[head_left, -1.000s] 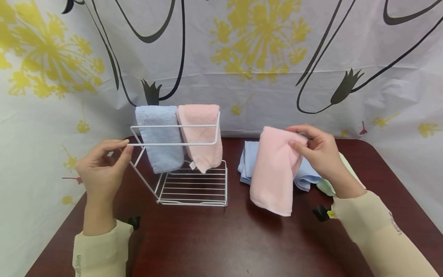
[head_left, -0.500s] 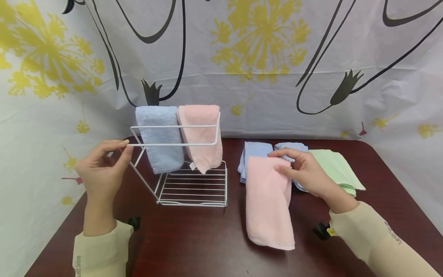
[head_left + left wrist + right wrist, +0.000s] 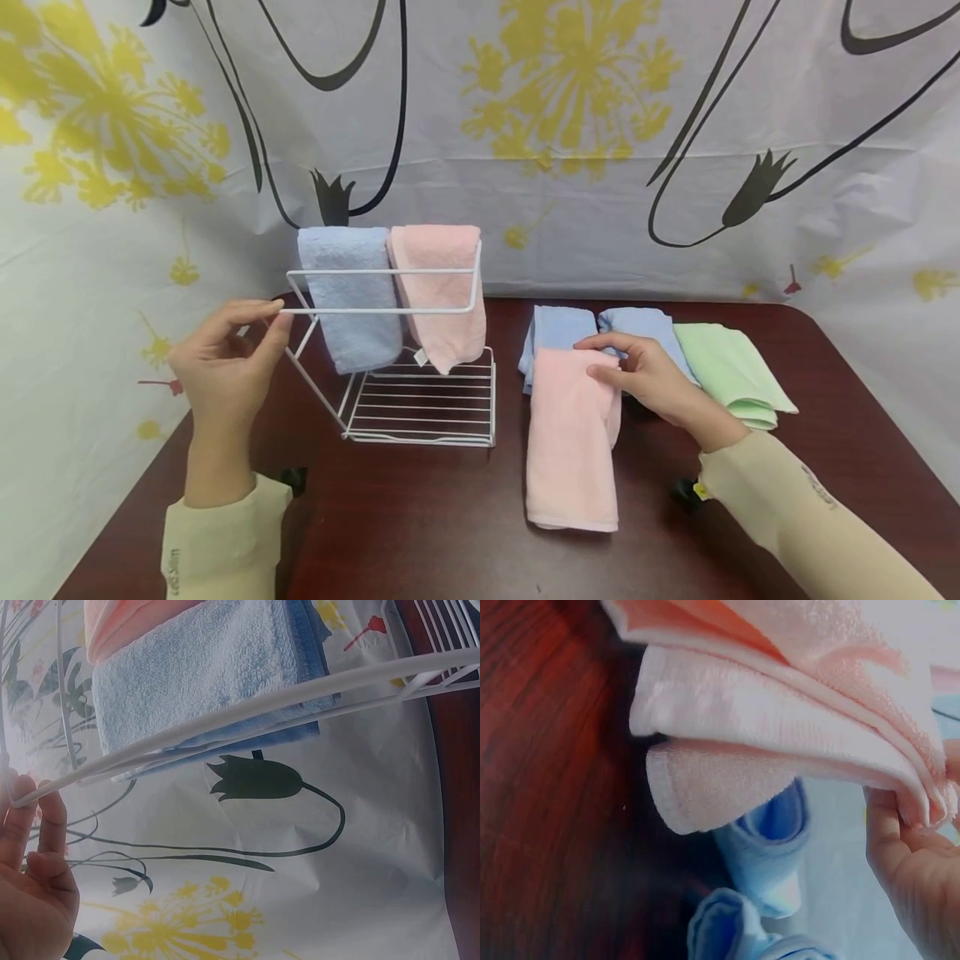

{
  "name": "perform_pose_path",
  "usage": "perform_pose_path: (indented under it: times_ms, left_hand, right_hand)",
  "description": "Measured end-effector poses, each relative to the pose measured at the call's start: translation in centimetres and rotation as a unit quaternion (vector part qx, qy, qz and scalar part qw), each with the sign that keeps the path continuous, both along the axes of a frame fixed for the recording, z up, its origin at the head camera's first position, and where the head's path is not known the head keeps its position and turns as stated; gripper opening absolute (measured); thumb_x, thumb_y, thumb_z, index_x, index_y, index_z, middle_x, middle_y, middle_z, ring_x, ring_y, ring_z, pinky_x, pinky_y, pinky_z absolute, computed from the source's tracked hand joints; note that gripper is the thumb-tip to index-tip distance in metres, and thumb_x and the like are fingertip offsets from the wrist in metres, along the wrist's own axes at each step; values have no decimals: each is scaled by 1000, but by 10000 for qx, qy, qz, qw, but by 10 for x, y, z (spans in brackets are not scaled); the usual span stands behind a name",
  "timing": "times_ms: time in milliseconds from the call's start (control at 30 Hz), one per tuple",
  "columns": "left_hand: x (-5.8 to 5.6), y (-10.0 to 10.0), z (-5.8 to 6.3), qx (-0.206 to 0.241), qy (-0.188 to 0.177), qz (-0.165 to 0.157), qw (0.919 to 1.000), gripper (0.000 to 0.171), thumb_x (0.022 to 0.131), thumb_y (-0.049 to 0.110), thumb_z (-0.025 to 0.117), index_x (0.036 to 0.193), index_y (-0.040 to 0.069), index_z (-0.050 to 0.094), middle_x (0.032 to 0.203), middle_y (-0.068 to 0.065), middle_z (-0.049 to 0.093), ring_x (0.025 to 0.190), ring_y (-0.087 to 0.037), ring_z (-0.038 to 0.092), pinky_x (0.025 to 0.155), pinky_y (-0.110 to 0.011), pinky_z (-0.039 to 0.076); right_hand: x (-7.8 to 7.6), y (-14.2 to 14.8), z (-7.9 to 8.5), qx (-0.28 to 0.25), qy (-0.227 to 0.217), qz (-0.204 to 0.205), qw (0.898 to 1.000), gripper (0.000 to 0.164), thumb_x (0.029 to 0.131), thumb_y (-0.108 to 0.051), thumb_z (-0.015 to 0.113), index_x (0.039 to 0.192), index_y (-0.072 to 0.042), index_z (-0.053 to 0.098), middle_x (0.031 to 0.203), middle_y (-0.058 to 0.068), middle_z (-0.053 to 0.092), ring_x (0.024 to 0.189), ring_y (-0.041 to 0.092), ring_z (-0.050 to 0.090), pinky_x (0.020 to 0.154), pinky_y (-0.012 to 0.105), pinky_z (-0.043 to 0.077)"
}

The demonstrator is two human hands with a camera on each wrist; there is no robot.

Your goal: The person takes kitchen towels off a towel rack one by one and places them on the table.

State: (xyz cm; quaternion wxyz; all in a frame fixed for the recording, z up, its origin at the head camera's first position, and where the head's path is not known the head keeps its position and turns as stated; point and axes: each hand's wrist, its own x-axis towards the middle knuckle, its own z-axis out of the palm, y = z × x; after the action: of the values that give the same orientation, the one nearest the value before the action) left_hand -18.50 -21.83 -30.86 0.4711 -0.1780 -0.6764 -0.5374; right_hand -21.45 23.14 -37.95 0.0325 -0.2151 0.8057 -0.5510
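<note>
My left hand (image 3: pixel 228 354) pinches the front left corner of a white wire rack (image 3: pixel 382 311) between thumb and fingers. Over the rack's back bar hang a blue towel (image 3: pixel 352 304) and a pink towel with a small white tag (image 3: pixel 442 292). Between the thumb and fingers of my right hand (image 3: pixel 652 375), a folded pink towel (image 3: pixel 572 450) is held by its upper right corner and hangs down toward the table. The right wrist view shows its folded layers (image 3: pixel 765 712) draping from the fingers. Part of a folded blue towel is hidden behind it.
Behind the held towel lie two folded blue towels, one left (image 3: pixel 562 325) and one right (image 3: pixel 645 327), with a folded green towel (image 3: pixel 731 367) beside them. The rack's wire base (image 3: pixel 420 408) stands on the dark red table (image 3: pixel 420 525). A patterned curtain (image 3: pixel 570 242) closes off the back.
My right hand has come down and toward the left with the pink towel, uncovering the blue and green towels behind. My left hand keeps its hold on the rack.
</note>
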Motion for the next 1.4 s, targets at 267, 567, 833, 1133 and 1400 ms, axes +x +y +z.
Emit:
perform_pose_path:
  times_ms: [267,567,833,1133,1400]
  left_hand:
    - [-1,0,0,12,44,-11,10000,14,76,-9,76,90,-12,74,85,11,74,67,-4,55,50,-14,31]
    - [-3,0,0,-22,37,-44,10000,14,76,-9,76,90,-13,74,85,12,74,68,-4,56,50,-14,31]
    - [-2,-1,-1,-80,40,26,10000,15,76,-8,76,90,-12,74,86,13,74,67,-3,55,51,-14,31]
    - [-3,-1,-2,-4,64,-89,9999,15,76,-9,76,90,-14,74,86,11,74,66,-4,54,51,-14,31]
    - [-1,-1,-2,-36,49,-41,10000,16,76,-8,76,91,-13,74,86,12,74,66,-4,53,52,-14,31]
  right_hand:
    - [-16,1,-15,256,-418,102,9987,33,94,-8,65,126,1,62,123,12,61,81,10,63,68,27,56]
    - [-22,-1,-30,622,248,296,9973,28,93,-2,64,121,6,64,109,22,67,78,3,58,67,22,52]
    - [-21,-2,-36,1265,639,429,9890,23,93,-4,66,116,0,68,109,15,70,89,6,56,78,22,48]
    - [-20,-2,-35,1652,715,343,9831,26,91,-6,69,117,-3,68,113,13,70,94,12,57,81,24,48]
    - [-18,-1,-23,1921,771,-23,9783,29,91,-11,71,119,-6,68,115,12,69,101,28,64,82,41,51]
